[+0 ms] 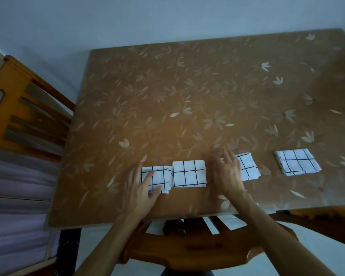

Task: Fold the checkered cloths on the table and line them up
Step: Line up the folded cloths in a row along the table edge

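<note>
Four folded checkered cloths are lying in a row along the near side of the table (187,92), which is wearing a brown cover printed with pale leaves. You are resting your left hand (141,188) on the leftmost cloth (160,176), with the fingers (149,175) lying straight and slightly apart across its left half and the thumb lying flat at its near edge. The second cloth (188,174) is sitting just beside the leftmost cloth, their edges almost touching, and neither hand is touching it. You are holding your right hand (226,172) between the second cloth and the third cloth (248,168), covering the third cloth's left part; its fingers (228,156) are blurring, they are looking loosely spread and holding nothing, and you cannot tell whether they are touching the fabric. The rightmost cloth (297,162) is lying well apart from the third, turned slightly askew. A wooden chair (18,108) is standing at the table's left side, and another chair's back (187,246) is showing below the near edge, between your forearms.
</note>
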